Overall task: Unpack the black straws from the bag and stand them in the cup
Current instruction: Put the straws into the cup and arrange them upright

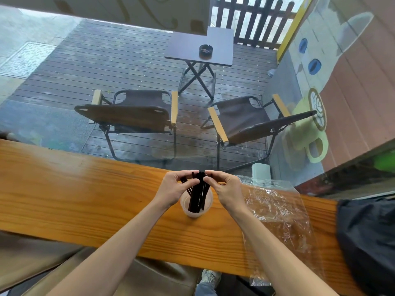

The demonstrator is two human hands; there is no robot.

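A long orange-brown wooden counter (pixel 85 189) runs across the view from left to right, and it sits against a big glass window. Through the glass there is a dark wet wooden deck (pixel 106 67) with two brown folding chairs (pixel 132 116) that have pale wood armrests. Behind the chairs stands a small dark square folding table (pixel 201 48), and a round black ashtray (pixel 206 51) sits on top of it.

On the right end of the counter lies a dark blue-black cloth bag or jacket (pixel 367 242); I cannot tell which. Next to it, closer to the middle, a clear crinkly plastic bag (pixel 275 212) lies flat and open on the wood, just beside the person's right arm.

In the middle of the counter stands a see-through, cloudy plastic cup (pixel 196 207). A bunch of thin black straws (pixel 197 195) stands inside the cup, with the bottom ends down in it and the tops sticking out above the rim. Some straws lean to the left and spread out a little.

The left hand (pixel 174 188) pinches the tops of the leaning straws with its thumb and fingers. The right hand (pixel 224 189) pinches the tops of the straws from the other side, fingers bent around them. Both hands meet just above the cup
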